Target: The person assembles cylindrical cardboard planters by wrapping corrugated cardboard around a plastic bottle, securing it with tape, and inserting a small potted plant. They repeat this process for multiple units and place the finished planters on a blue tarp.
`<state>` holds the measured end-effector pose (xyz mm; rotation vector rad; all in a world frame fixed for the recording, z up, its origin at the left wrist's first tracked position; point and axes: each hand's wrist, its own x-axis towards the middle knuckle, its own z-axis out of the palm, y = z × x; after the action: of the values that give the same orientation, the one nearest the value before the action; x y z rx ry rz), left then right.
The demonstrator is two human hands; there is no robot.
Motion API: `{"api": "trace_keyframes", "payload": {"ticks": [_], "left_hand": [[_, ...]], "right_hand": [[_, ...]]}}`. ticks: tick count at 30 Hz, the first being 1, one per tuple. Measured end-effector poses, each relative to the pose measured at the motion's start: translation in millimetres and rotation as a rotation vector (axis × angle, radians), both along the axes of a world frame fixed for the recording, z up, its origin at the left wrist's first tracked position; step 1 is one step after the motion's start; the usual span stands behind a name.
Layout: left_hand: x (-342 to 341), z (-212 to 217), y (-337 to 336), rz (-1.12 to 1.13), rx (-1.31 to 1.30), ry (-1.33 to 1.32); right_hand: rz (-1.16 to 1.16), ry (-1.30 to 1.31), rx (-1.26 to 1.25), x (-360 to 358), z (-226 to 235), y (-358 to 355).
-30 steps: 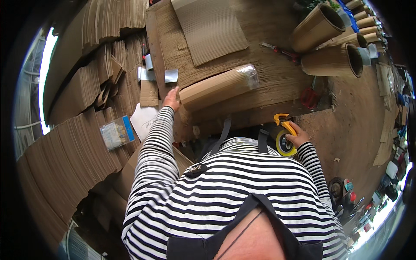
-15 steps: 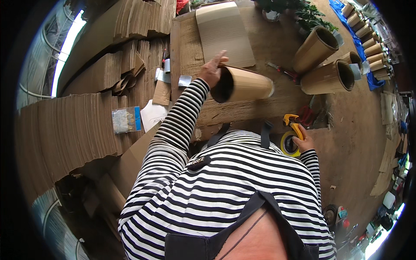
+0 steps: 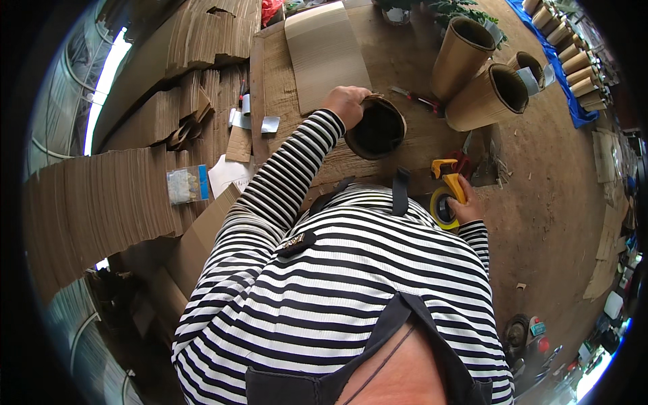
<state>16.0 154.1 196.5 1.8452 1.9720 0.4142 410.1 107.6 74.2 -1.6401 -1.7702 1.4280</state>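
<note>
At the rim of a brown cardboard tube (image 3: 376, 128), my left hand (image 3: 346, 106) is closed with its fingers over the edge. The tube's round open end faces up toward me, its inside dark. On the right, my right hand (image 3: 468, 202) grips the yellow handle of a tape dispenser (image 3: 453, 186) carrying a roll of tape. Red-handled scissors (image 3: 462, 164) lie just beyond the dispenser. A flat corrugated cardboard sheet (image 3: 329, 57) rests past my left hand.
Several cardboard tubes stand at the far right, including a tall one (image 3: 462, 59) and a leaning one (image 3: 487, 99). A red-handled cutter (image 3: 424, 100) lies near them. Stacked cardboard (image 3: 101, 202) fills the left. A blue sheet (image 3: 550, 61) holds more tubes.
My left hand has turned the tube from lying sideways to nearly upright, its open end now toward me. My right hand keeps hold of the tape dispenser.
</note>
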Motion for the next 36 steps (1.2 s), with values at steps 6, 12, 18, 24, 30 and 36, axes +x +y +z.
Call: {"api": "trace_keyframes", "payload": {"ticks": [6, 12, 18, 24, 30, 36], "left_hand": [[41, 8, -15, -0.212, 0.130, 0.240], [85, 13, -64, -0.238, 0.212, 0.228], [79, 1, -74, -0.195, 0.108, -0.436], [65, -26, -46, 0.325, -0.342, -1.189], [73, -44, -17, 0.293, -0.482, -1.524], [42, -41, -27, 0.313, -0.270, -1.557]], "right_hand": [[0.075, 0.229, 0.214, -10, 18, 39], [0.057, 0.609, 0.114, -43, 49, 68], [0.198, 0.678, 0.058, -48, 48, 77], [0.331, 0.706, -0.002, -50, 46, 76], [0.487, 0.524, 0.233, -50, 61, 82], [0.538, 0.469, 0.123, -37, 77, 96]]}}
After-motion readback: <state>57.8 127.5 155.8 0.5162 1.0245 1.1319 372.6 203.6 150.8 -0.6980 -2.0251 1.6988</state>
